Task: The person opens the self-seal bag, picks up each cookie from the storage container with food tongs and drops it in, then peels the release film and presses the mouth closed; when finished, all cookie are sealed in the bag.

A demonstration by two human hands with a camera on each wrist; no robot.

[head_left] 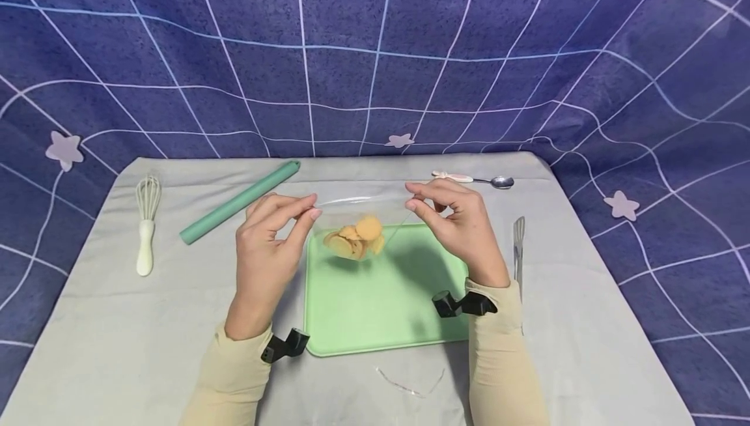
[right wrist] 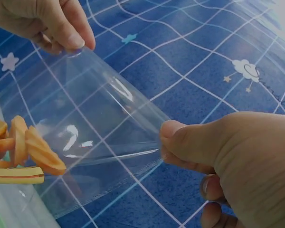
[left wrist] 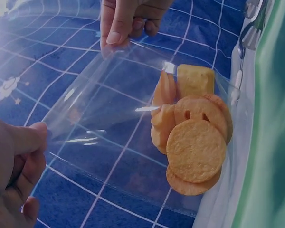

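A clear plastic bag (left wrist: 99,109) is stretched between both hands above the green tray (head_left: 387,309). Round orange-tan biscuits (head_left: 369,227) lie at the bottom of the bag, along with a yellow rectangular biscuit (left wrist: 195,80). My left hand (head_left: 269,243) pinches one top corner of the bag between thumb and fingertips. The opposite corner is pinched by my right hand (head_left: 459,221). In the right wrist view, the bag's upper edge runs straight from one hand to the other. Whether its mouth is parted, I cannot tell.
A thin twist tie (head_left: 404,388) lies in front of the tray. To the left are a whisk (head_left: 146,230) and a green rolling pin (head_left: 240,203). A spoon (head_left: 500,182) lies at the back right, and a slotted metal utensil (head_left: 518,243) beside the right arm.
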